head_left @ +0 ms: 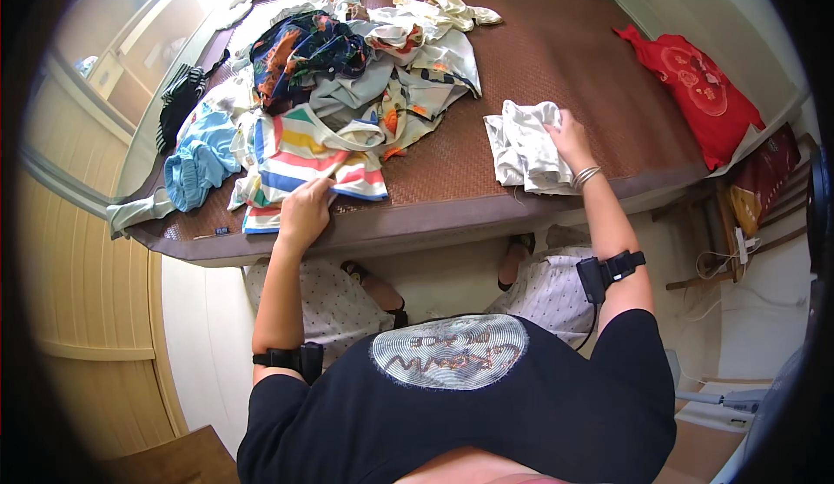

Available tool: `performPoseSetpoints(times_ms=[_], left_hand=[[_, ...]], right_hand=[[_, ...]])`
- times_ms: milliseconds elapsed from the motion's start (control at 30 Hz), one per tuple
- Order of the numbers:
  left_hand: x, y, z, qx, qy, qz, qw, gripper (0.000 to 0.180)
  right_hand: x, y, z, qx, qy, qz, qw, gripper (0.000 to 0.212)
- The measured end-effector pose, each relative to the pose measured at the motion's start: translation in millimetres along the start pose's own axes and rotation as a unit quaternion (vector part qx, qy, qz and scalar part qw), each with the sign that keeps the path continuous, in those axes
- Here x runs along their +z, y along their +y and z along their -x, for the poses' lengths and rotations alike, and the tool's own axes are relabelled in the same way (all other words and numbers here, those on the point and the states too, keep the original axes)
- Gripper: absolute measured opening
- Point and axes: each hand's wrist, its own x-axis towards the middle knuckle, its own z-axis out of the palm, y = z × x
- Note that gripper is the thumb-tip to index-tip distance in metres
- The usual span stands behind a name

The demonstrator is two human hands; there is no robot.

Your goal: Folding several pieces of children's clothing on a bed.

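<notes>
My left hand point(306, 213) is closed on the lower edge of a striped shirt point(300, 155) in white, red, blue and yellow. The shirt lies spread at the near side of a heap of clothes. My right hand point(572, 141), with bangles at its wrist, has its fingers closed at the right edge of a folded white garment point(526, 149), which rests on the brown woven mat point(556, 49). Beside the striped shirt are light blue shorts point(201, 158). A dark blue patterned garment point(308, 54) tops the heap.
A red cushion point(699, 93) lies at the mat's right side. Black striped cloth point(178, 102) sits at the left edge of the heap. The bed's padded front edge point(434, 223) runs before my knees. Right of it, a wooden rack point(725, 232) has white cables hanging by it.
</notes>
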Motion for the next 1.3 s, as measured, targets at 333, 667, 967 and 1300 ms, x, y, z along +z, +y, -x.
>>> performPoseSetpoints(times_ms=[333,667,967,1300], left_hand=[[-25.2,33.0,-10.4,-0.071,0.095,-0.054,0.991,0.021],[16.4,63.3,-8.6,0.007,-0.118,0.215,0.969,0.014],[-62.4,63.9,20.4,-0.058,-0.120,0.775,0.618,0.011],[-73.3,113.6,12.4,0.169,0.066,0.103,0.978,0.052]], right_hand=[[3.0,-64.5,42.5,-0.064,-0.153,0.117,0.979,0.071],[-18.1,-109.5,64.4,-0.255,0.077,-0.034,0.963,0.057],[-28.2,-218.5,122.0,-0.314,-0.389,-0.398,0.769,0.012],[-68.2,-243.4,135.6,-0.060,-0.505,-0.699,0.504,0.089]])
